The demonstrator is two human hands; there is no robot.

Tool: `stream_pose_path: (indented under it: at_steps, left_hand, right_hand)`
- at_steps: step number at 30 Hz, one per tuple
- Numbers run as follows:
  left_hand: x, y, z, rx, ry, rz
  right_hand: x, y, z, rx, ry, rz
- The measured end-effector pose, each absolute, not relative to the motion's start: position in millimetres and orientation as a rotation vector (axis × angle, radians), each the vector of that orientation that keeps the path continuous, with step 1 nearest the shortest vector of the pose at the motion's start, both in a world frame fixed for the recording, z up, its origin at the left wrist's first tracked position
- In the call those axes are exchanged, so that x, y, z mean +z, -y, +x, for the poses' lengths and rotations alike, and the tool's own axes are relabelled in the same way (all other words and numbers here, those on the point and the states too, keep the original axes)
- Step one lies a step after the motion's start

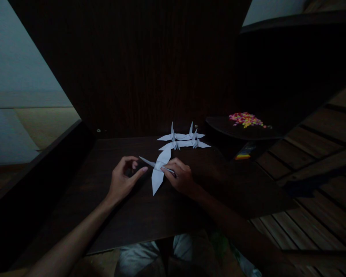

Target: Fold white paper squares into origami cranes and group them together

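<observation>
A white origami crane (158,175) with its wings spread is held over the dark desk. My right hand (180,177) pinches it at one pointed end, fingers closed. The other thin point reaches left toward my left hand (127,175), whose thumb and fingers are apart with a gap between them and the paper. Just beyond, several more white paper cranes (186,143) stand in two close rows, wings spread and necks up. The far wing of the held crane comes close to the nearest row; whether they touch I cannot tell.
A small curved shelf (219,127) at the right carries a heap of pink, orange and yellow pieces (246,119). Below it is a yellow-edged object (242,156). A dark panel (150,69) rises behind the desk (115,227), and a raised side board (37,169) borders the left.
</observation>
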State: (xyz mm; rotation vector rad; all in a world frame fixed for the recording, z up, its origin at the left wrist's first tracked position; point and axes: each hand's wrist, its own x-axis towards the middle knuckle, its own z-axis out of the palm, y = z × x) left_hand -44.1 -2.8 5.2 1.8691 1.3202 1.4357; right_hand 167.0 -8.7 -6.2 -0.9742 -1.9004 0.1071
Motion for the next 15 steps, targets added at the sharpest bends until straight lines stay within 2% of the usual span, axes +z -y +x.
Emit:
stream_pose_path:
  at_steps: [15]
  left_hand:
    - [8.7,7.1,-50.2,1.627,-0.946,2.411]
  right_hand:
    - [-16.4,8.3,170.9,0.053,1.896,-0.849]
